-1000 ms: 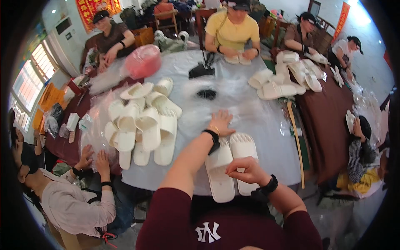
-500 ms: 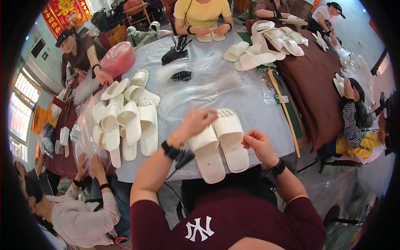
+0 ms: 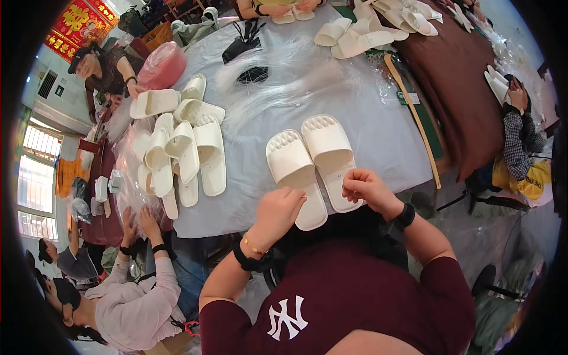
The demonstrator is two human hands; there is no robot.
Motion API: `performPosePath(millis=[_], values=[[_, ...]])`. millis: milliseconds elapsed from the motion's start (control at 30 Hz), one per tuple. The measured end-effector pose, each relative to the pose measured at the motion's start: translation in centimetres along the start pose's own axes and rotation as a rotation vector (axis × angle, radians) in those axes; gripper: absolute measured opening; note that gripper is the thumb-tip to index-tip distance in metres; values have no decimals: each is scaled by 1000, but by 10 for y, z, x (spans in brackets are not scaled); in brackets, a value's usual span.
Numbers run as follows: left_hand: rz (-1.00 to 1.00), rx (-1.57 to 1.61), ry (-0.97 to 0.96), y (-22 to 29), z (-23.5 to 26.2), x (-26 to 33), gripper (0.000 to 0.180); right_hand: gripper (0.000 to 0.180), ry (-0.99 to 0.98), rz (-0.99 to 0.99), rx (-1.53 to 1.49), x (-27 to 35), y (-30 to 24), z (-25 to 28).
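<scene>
Side by side in front of me lie two cream slide slippers, toes pointing away. The left slipper (image 3: pixel 290 163) and the right slipper (image 3: pixel 326 142) reach over the table's near edge. My left hand (image 3: pixel 279 216) is closed, fingertips pinched together beside the heel end of the left slipper. Over the heel of the right slipper my right hand (image 3: pixel 371 190) is closed in a pinch too. Whatever either pinch holds is too small to make out. Fine clear strands (image 3: pixel 284 74) lie loosely bunched beyond the slippers.
A pile of cream slippers (image 3: pixel 180 145) stands left on the grey-covered table (image 3: pixel 248 207). More slippers (image 3: pixel 361 35) lie at the far right. A wooden stick (image 3: pixel 414 118) runs along the right edge. A pink plastic-wrapped bundle (image 3: pixel 163 65) sits far left. Co-workers sit around.
My left hand has come back from above the slippers' toe end to the heel side. The right hand stays near the right slipper's heel. The view has shifted, and a slipper atop the pile has turned.
</scene>
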State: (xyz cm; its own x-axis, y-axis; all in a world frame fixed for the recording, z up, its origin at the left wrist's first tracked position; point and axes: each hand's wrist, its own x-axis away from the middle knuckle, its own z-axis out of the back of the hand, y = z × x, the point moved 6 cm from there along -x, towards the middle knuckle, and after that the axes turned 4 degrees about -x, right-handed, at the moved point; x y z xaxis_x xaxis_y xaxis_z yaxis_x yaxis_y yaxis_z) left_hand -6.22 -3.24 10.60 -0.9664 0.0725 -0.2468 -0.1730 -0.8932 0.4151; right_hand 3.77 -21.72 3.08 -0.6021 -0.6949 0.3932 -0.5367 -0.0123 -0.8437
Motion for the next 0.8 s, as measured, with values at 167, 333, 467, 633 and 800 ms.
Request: performPosePath(millis=[167,333,467,633,800], values=[[-185,-71,-4,23,7,18,12,12,-92,-168,136,18,19,-4],[-276,-66,-48,35,-12,37,13,14,-103,-333,252,28,31,-4],[-229,-90,-80,35,-25,44,11,16,-98,-402,358,25,30,1],[-181,-68,-141,37,-40,59,11,17,-126,-426,425,16,30,5],[-179,18,-180,36,-52,69,11,18,-129,-450,471,14,35,8]])
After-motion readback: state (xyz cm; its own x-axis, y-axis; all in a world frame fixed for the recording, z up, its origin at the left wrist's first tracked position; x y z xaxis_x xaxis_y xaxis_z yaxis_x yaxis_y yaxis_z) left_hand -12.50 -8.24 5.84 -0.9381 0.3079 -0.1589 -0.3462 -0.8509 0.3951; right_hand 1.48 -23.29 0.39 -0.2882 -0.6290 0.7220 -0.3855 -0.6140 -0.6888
